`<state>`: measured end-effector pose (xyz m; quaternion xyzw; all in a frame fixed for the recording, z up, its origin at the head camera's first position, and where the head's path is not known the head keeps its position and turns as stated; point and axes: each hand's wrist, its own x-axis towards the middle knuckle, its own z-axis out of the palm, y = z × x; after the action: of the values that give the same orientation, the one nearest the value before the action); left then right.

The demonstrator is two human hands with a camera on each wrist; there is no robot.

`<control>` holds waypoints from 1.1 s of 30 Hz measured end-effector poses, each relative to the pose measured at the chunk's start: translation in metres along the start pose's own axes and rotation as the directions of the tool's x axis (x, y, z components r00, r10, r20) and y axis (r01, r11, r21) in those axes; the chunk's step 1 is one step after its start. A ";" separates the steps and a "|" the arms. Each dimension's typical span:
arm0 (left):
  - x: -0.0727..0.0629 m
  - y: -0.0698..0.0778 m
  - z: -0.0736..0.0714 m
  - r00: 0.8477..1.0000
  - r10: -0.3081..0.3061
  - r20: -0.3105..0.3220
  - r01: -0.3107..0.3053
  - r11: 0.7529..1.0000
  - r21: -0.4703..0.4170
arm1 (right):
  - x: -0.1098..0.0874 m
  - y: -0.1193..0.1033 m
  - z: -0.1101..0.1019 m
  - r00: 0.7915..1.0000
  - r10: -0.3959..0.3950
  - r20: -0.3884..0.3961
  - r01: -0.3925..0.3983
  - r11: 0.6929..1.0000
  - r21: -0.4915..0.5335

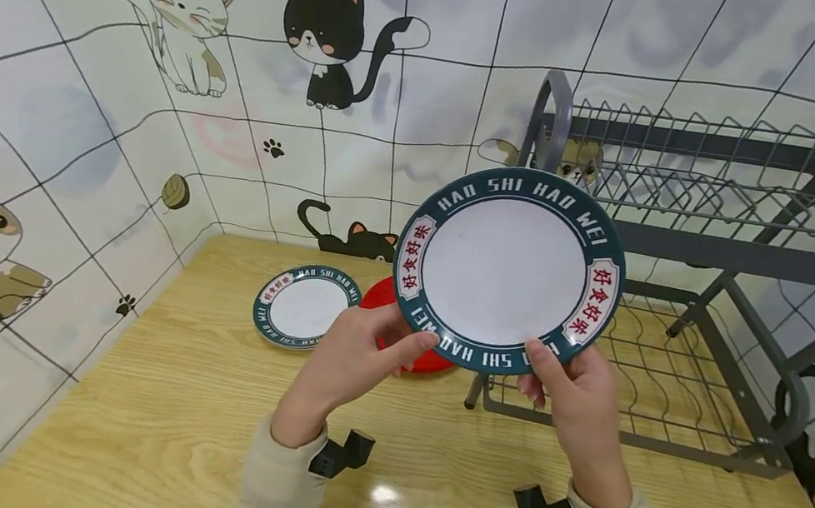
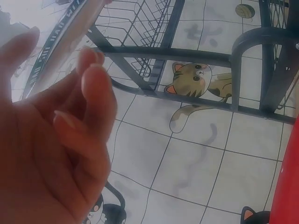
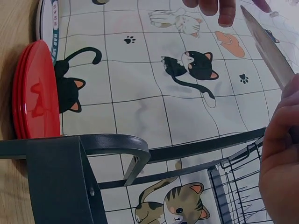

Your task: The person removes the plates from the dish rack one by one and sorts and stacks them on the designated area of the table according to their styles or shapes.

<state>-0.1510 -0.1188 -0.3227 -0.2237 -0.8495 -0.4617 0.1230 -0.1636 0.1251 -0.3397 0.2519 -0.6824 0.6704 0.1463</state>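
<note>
My right hand pinches a white plate with a dark green lettered rim by its lower right edge, thumb on the front face. The plate is raised above the table, its face toward the head camera. At the plate's lower left edge is my left hand. In the left wrist view its loosely bent fingers lie apart from the plate, with the thumb on the other side of the rim. Another plate of the same pattern lies on the table at the left.
Stacked red plates stand on the table behind my left hand, partly hidden in the head view. A grey two-tier dish rack with wire shelves fills the right side. The wooden table meets tiled walls printed with cats.
</note>
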 end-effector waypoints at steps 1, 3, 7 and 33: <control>0.000 -0.001 0.000 1.000 0.003 -0.005 -0.003 1.000 0.008 | 0.000 0.001 0.000 1.000 0.012 0.014 -0.012 1.000 -0.019; 0.001 -0.002 0.000 1.000 0.006 -0.011 -0.006 1.000 0.010 | 0.002 0.003 0.000 0.999 0.018 0.045 -0.016 0.999 -0.035; 0.001 -0.005 -0.001 1.000 0.007 -0.020 -0.006 1.000 0.022 | 0.005 0.009 0.001 0.995 0.034 0.091 -0.030 0.998 -0.048; -0.009 0.015 -0.031 0.980 -0.201 0.000 0.201 0.978 -0.054 | 0.005 0.013 0.017 0.953 0.188 0.237 -0.208 0.976 0.062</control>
<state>-0.1359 -0.1403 -0.2983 -0.1387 -0.8549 -0.4948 0.0718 -0.1719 0.1077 -0.3488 0.2644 -0.6871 0.6767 -0.0126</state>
